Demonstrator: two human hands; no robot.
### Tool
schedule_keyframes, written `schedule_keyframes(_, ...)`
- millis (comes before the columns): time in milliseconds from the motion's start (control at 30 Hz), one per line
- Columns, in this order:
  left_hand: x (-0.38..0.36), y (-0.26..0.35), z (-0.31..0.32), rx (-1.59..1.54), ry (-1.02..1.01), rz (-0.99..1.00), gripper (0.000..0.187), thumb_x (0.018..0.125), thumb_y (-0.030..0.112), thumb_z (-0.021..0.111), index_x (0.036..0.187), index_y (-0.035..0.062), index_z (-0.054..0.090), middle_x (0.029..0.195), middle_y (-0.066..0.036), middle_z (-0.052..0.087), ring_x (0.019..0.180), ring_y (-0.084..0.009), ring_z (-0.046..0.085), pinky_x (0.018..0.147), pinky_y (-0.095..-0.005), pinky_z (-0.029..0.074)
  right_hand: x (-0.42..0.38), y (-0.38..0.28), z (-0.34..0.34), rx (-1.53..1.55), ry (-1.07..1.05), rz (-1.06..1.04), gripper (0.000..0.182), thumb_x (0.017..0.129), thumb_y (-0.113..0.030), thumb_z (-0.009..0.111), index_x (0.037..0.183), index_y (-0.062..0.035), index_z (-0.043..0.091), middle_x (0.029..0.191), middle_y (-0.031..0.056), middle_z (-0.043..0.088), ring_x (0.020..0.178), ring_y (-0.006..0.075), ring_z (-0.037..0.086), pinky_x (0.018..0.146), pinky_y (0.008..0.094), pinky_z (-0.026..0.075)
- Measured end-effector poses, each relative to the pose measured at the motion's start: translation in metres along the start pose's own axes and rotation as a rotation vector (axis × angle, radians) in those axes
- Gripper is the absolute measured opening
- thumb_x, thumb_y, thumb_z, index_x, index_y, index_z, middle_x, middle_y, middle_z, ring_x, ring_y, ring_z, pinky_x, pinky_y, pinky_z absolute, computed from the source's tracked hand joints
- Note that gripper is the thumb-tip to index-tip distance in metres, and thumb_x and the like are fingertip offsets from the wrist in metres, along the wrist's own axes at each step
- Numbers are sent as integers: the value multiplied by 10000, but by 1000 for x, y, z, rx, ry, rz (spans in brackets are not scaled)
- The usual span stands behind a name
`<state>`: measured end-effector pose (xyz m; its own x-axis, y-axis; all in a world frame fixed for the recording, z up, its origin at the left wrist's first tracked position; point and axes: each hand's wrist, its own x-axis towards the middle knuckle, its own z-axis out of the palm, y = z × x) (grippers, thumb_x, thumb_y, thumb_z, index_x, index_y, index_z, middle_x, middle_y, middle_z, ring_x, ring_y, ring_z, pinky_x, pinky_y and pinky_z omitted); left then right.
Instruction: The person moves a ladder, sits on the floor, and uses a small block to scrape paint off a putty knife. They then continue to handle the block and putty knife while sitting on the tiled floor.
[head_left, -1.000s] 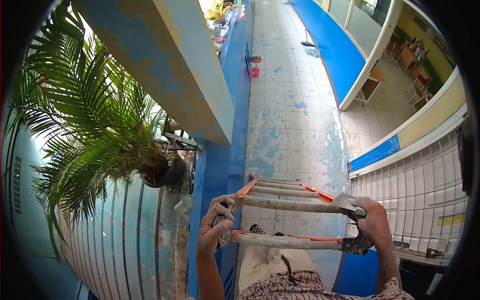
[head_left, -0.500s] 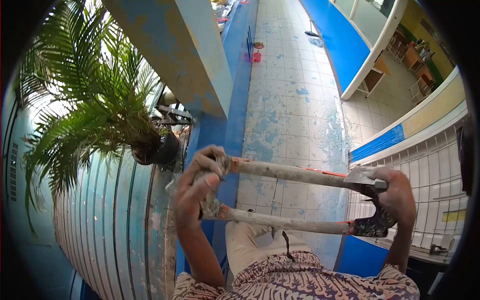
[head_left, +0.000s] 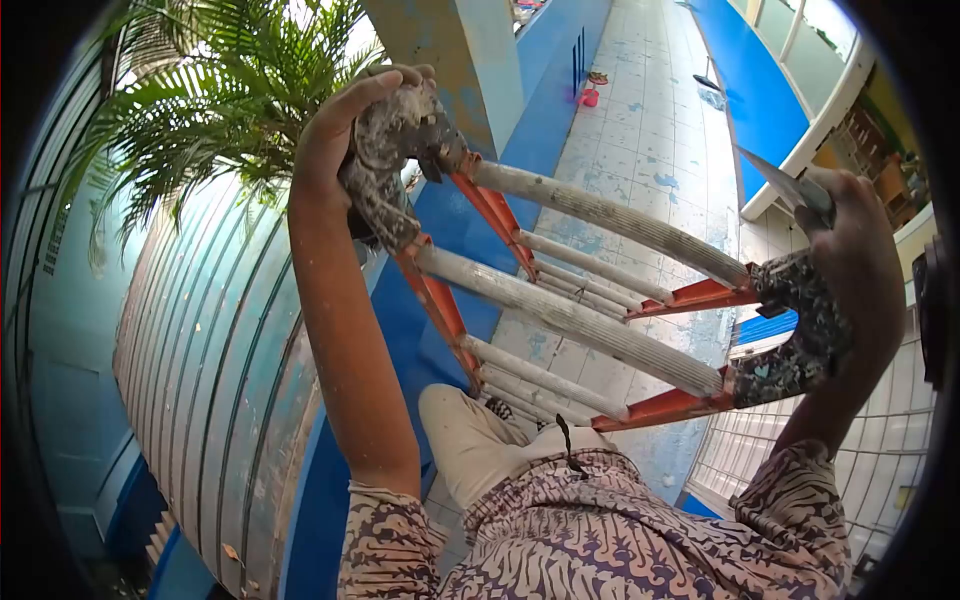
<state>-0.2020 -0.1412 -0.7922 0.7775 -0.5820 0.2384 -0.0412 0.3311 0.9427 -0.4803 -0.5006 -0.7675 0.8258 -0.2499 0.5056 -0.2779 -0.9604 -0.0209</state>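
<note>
A folding ladder [head_left: 565, 315] with orange-red side rails and grey ribbed rungs stands tilted in front of me. Its end joints are dark and spattered with pale paint. My left hand [head_left: 330, 140] is wrapped over the left joint [head_left: 385, 150], its fingertips partly hidden behind it. On the other side, my right hand [head_left: 860, 250] lies against the right joint [head_left: 790, 360] and also grips a scraper [head_left: 785, 185], whose flat metal blade points up and left. The scraper's handle is mostly covered by my fingers.
A leafy potted palm [head_left: 230, 110] stands to the left beside a paint-worn slatted surface [head_left: 210, 370]. A low blue wall [head_left: 545, 110] borders the tiled walkway [head_left: 640, 150]. White wire mesh [head_left: 870, 430] is on the right, near a doorway. A pink object [head_left: 590, 97] sits farther along.
The ladder has tilted, its left end rising and its lower rungs and rails coming into view. My left hand has moved up with it. The camera view has swung left.
</note>
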Motion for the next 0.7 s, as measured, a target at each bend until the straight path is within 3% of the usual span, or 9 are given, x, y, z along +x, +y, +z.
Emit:
schedule_keyframes(233,1,-2,-12,135,-46,38,333,903,258,667,1131,16,701,1075,-95,722,880,-168,730,741,-293,611,13,1,3,-65,18,30,290,873,-95,651,1145,0,617,1112,204,635,1047,340,616,919,428,463)
schedule_keyframes(267,0,-1,-15,130,-28,30,337,900,265,675,1136,25,703,1068,-93,724,865,-178,734,720,-294,614,16,-9,-5,4,-89,110,305,870,-108,654,1146,13,611,1110,211,638,1036,338,625,910,423,470)
schedule_keyframes(367,-6,-3,-8,148,-29,42,337,928,309,657,1130,46,715,1017,-64,725,871,-159,719,746,-266,584,17,-3,-11,70,-86,-10,339,871,-172,666,1148,16,610,1072,229,640,982,340,640,879,422,491)
schedule_keyframes(433,-21,-10,12,76,378,165,274,843,360,748,911,96,718,800,-40,716,684,-186,702,674,-325,591,12,-19,-21,-5,113,-73,345,752,-195,642,1026,12,676,947,203,682,851,286,667,768,392,510)
schedule_keyframes(467,-28,-26,3,26,274,269,307,912,394,695,970,92,694,870,-64,743,762,-191,726,755,-333,603,11,-25,-23,-29,201,-93,343,757,-189,644,1042,0,673,937,197,677,839,284,663,756,393,508)
schedule_keyframes(500,-39,-53,-1,22,494,344,463,925,506,659,1139,95,648,893,-46,695,708,-175,690,600,-315,588,5,-30,-19,-46,276,-115,343,762,-183,646,1059,-12,669,926,191,671,827,283,659,744,394,507)
schedule_keyframes(567,-98,-118,-6,297,703,456,449,1006,350,590,1269,-13,625,1236,-151,658,1182,-198,619,1002,-390,503,-26,-50,-9,-74,420,-161,347,773,-171,651,1093,-36,663,905,180,661,804,279,651,721,396,504)
schedule_keyframes(667,-219,-278,-49,473,549,317,444,1041,397,513,1297,48,614,1245,-75,639,1158,-164,571,982,-339,456,-69,-71,11,-62,629,-194,362,789,-153,657,1143,-72,653,874,163,645,769,274,639,686,400,499)
schedule_keyframes(700,-283,-330,-49,473,469,148,399,1044,362,513,1276,56,621,1207,-71,649,1109,-148,587,943,-319,471,-81,-75,20,-43,666,-210,370,795,-147,660,1159,-84,650,863,157,639,757,272,635,674,401,498)
